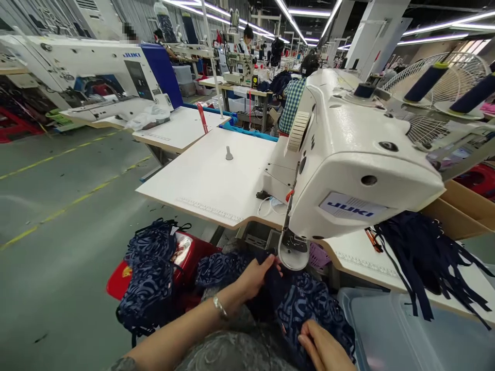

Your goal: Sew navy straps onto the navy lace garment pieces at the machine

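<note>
A white Juki sewing machine stands in front of me on a white table. Dark blue patterned fabric lies on my lap under its needle end. My left hand pinches the fabric's edge close to the presser foot, fingers closed on it. My right hand rests lower on the same fabric at the bottom edge, fingers curled on the cloth. A silver bracelet is on my left wrist.
A pile of the same patterned fabric sits on a red bin to my left. Navy strips hang over the table at right above a clear plastic tub. Other machines and workers fill the background.
</note>
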The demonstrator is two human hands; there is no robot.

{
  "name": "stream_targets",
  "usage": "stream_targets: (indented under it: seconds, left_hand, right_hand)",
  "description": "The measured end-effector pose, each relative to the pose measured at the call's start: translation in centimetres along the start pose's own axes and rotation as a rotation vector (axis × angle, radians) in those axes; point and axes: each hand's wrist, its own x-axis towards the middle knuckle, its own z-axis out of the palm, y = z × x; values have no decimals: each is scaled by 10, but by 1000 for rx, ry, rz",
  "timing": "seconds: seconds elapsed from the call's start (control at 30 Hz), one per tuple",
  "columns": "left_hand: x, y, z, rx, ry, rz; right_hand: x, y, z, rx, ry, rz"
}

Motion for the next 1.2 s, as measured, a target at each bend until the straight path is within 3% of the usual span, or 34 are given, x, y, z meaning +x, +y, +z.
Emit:
stream_targets:
  seconds: [0.1,0.23,0.33,0.4,0.57,0.63,0.87,1.2]
  left_hand:
    - [-24,31,-5,-19,-15,36]
    - [-63,58,7,19,-169,-12]
    - [-80,67,15,53,-340,-21]
    - [-84,71,16,92,-390,-8]
    - [-83,76,16,515,-202,167]
    - [-82,76,18,596,-138,153]
    - [-83,72,30,394,-299,90]
    - [-83,73,42,255,-305,33]
  right_hand:
    - [20,-1,-1,79,134,-50]
    - [44,-27,-17,187,361,-105]
    - [52,-45,-22,284,358,-162]
    - [52,-50,-22,346,332,-149]
    - [38,-49,-30,326,330,-53]
    - [33,-47,-36,305,355,-66]
    - [29,-52,-46,272,366,-85]
    - [31,-51,-43,357,407,-97]
